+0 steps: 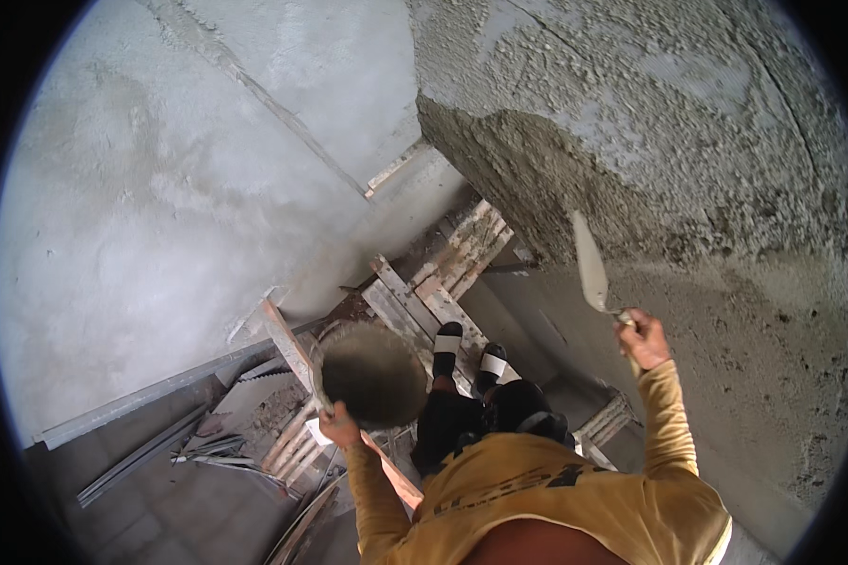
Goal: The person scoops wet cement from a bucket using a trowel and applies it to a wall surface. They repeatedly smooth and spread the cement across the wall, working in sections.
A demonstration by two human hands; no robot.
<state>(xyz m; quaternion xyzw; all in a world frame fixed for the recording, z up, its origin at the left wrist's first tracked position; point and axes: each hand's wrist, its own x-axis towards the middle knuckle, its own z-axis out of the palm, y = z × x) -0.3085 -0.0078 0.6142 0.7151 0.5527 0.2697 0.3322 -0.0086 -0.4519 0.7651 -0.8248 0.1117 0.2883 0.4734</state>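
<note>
My right hand [644, 339] is closed round the handle of a pointed trowel [590, 264]. The blade points up and away, close to the rough grey wall [688, 122] on the right. A darker, wet-looking patch of mortar [546, 169] covers part of that wall. At lower left, my left hand [340, 424] grips the rim of a round bucket [372, 375] with dark grey contents, probably mortar. The left fingers are partly hidden against the rim.
My feet stand on wooden scaffold planks [433, 306]. A smooth pale wall [160, 207] rises on the left and meets the rough wall in a corner. Below lie metal strips [151, 452] and scraps on a tiled floor [151, 527]. More wooden slats [605, 422] are beside my legs.
</note>
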